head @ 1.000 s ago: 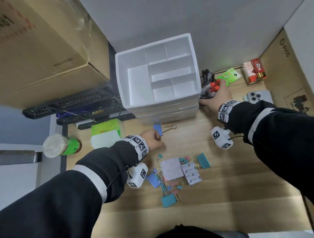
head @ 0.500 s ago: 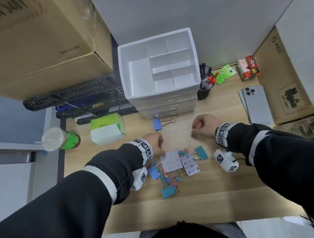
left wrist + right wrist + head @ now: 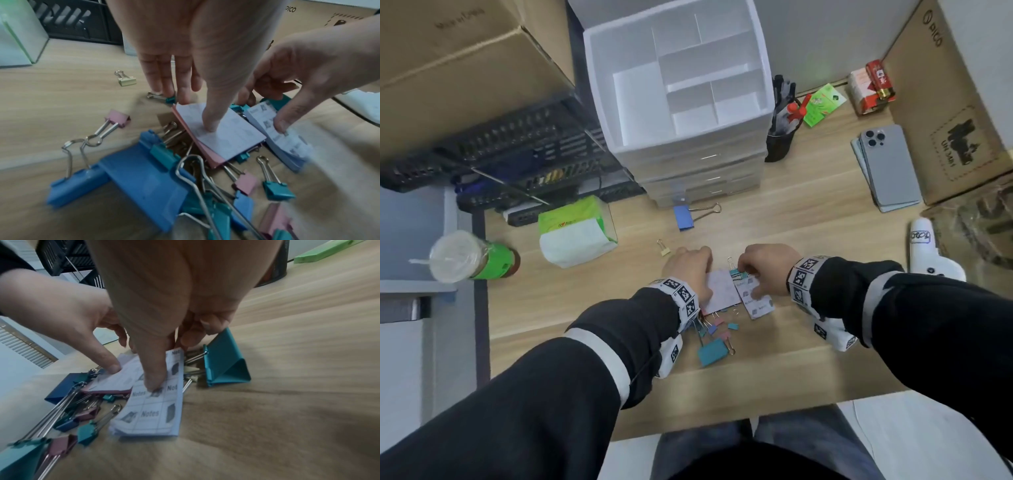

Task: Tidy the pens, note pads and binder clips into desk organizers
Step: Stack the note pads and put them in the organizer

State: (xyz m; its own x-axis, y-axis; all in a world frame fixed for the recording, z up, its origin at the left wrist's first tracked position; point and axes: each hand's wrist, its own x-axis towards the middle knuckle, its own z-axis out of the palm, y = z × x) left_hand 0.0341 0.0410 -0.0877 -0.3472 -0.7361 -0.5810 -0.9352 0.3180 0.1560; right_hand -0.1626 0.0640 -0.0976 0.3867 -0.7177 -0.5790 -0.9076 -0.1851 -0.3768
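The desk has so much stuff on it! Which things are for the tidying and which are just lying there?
For the tidying:
pink note pad
"Notes" pad
binder clips
white drawer organizer
black pen cup

Just lying there:
phones
tissue pack
lidded drink cup
cardboard boxes
red packet
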